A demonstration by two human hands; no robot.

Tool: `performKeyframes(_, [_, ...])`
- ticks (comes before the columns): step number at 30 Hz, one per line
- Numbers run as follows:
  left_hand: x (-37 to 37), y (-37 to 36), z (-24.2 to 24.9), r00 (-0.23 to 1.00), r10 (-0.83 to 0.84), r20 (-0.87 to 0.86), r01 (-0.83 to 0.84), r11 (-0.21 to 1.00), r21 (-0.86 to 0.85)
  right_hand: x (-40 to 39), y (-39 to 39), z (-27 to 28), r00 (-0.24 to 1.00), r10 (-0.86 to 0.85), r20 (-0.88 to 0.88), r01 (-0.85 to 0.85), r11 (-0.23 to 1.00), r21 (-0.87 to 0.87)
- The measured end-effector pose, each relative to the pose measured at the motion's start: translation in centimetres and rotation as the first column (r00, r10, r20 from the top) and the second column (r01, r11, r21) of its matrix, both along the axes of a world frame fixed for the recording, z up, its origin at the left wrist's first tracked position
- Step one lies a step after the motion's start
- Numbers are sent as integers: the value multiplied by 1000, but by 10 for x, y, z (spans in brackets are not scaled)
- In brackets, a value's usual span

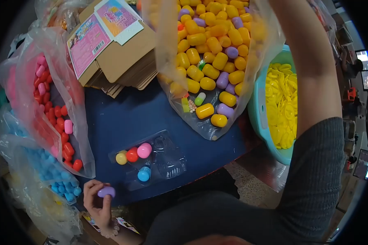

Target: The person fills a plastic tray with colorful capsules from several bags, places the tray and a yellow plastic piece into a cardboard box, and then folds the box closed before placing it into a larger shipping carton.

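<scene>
My left hand (97,202), with a beaded bracelet at its wrist, pinches a purple capsule (106,192) by the table's near left edge. To its right lies a clear plastic blister tray (171,160). A yellowish capsule (121,157), a red capsule (132,154), a pink capsule (144,150) and a blue capsule (144,174) sit in the tray. My right arm reaches up past the top edge of the view, so my right hand is hidden.
A plastic bag (167,61) holds orange and purple capsules. At left are bags of red and pink capsules (64,136) and blue capsules (49,171). Printed cardboard boxes (126,57) stand at the back. A teal basin (261,118) with yellow pieces sits at right.
</scene>
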State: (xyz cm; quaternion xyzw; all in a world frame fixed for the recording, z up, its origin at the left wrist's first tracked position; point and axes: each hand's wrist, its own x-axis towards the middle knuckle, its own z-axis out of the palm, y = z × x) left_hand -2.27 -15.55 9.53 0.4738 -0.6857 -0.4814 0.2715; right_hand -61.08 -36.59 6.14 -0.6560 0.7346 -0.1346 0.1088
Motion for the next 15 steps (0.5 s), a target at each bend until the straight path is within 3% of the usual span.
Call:
performKeyframes(6, [-15, -5, 2, 996, -55, -73, 56, 998, 5, 19, -45, -2, 999, -37, -19, 35, 997, -63])
performKeyframes(9, [-13, -13, -1, 998, -62, -8, 61, 997, -36, 38, -73, -8, 998, -63, -28, 60, 994, -94])
performKeyframes(15, [-52, -17, 12, 986, -82, -146, 73, 995, -66, 73, -101, -13, 986, -163, -20, 159, 977, -143])
